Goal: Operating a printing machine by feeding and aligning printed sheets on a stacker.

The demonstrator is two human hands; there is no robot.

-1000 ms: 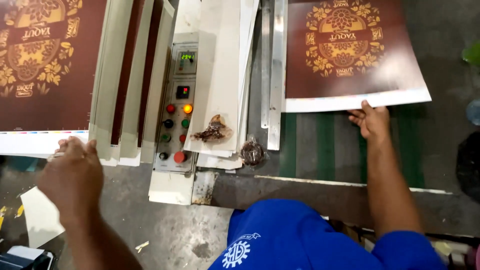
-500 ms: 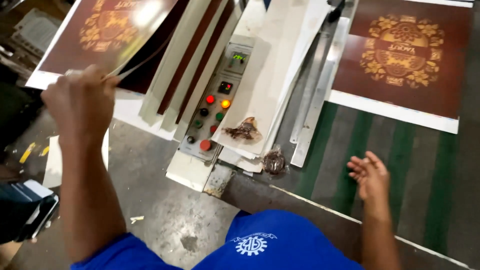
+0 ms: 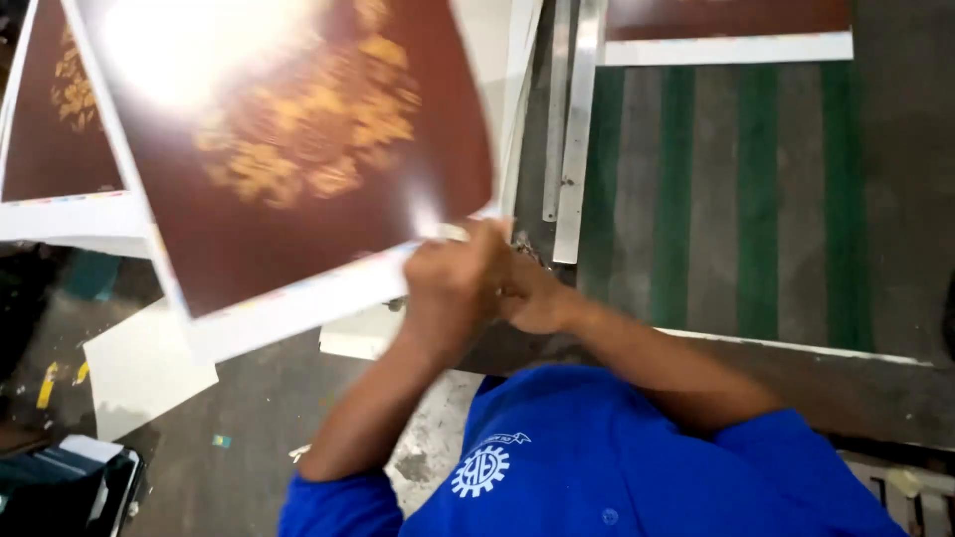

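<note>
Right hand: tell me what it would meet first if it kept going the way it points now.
The right hand points left, against the left hand, which grips the lower edge of the brown printed sheet. It would meet that hand and the sheet's edge at once; depth is unclear.

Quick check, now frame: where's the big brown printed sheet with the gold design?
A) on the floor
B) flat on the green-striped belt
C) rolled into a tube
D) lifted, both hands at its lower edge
D: the left hand and right hand meet at the lower white border of the brown printed sheet, which is raised and tilted.
</note>
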